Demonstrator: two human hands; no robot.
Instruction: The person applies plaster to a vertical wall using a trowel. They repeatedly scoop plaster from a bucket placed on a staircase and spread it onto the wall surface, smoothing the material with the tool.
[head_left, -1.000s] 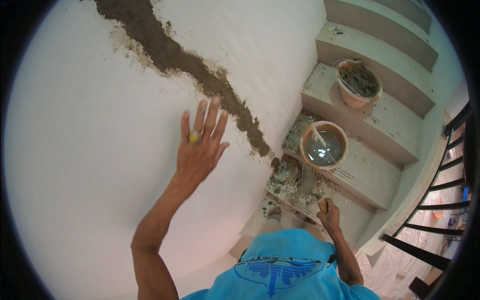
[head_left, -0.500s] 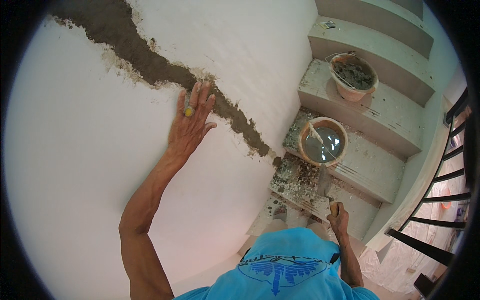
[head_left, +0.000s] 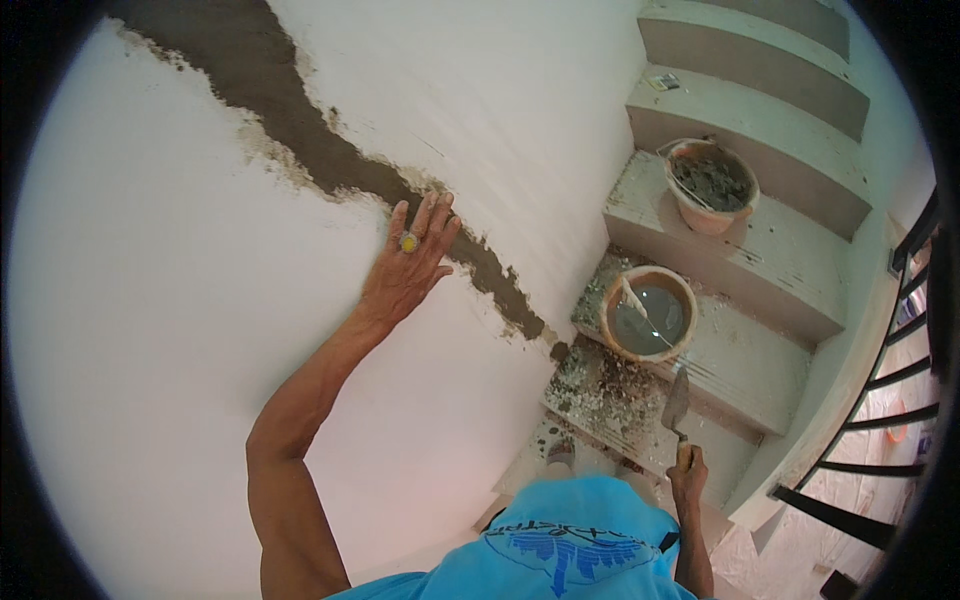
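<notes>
My left hand [head_left: 408, 262], with a yellow-stoned ring on one finger, lies flat on the white wall [head_left: 180, 330]. Its fingertips rest over a long strip of wet grey-brown mortar [head_left: 335, 160] that slants down across the wall to the stairs. Down at the right, my right hand [head_left: 687, 475] is wrapped around the wooden handle of a pointed trowel [head_left: 676, 402]. The blade points up, close to a bucket of grey water [head_left: 690, 325] on a step. What looks like a brush handle [head_left: 632, 296] leans inside that bucket.
One step higher stands a bucket of mortar [head_left: 715, 220]. Mortar crumbs [head_left: 610, 385] litter the steps beside the wall. Black railing bars [head_left: 870, 467] run along the right side, and a small packet [head_left: 663, 82] lies on an upper step. My feet stand on a lower step.
The view has shifted, so wall and buckets sit slightly lower and further right. The trowel has turned, its blade moving right of the water bucket's front. My left hand stays on the mortar strip.
</notes>
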